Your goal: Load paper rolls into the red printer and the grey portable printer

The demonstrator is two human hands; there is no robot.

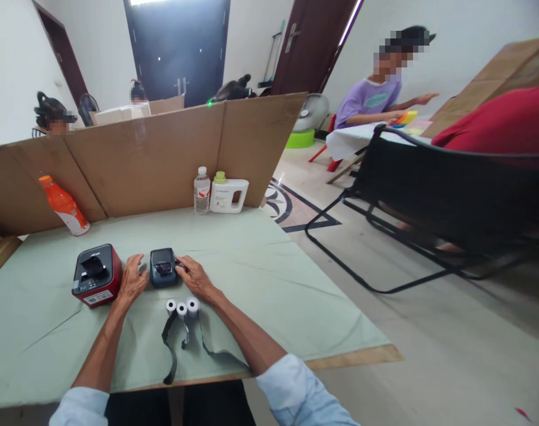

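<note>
A small dark portable printer (163, 277) with a clear window on top stands on the table between my hands. My right hand (195, 275) has its bent fingertips and thumb against the printer's right edge. On the other side, my left hand (134, 281) is held with fingers apart and curved, a narrow gap from the printer. A larger red and black box-shaped printer (101, 272) is just left of that hand, a dark strip on its top. Three white paper rolls (181, 310) stand in front of the small printer, with dark loose tails trailing toward the table's near edge.
At the back of the green-covered table (260, 284), a cardboard screen (149, 160) rises behind an orange bottle (65, 207), a water bottle (202, 192) and a white jug (228, 195). A black folding chair (429, 195) and people are at the right; others are behind the screen.
</note>
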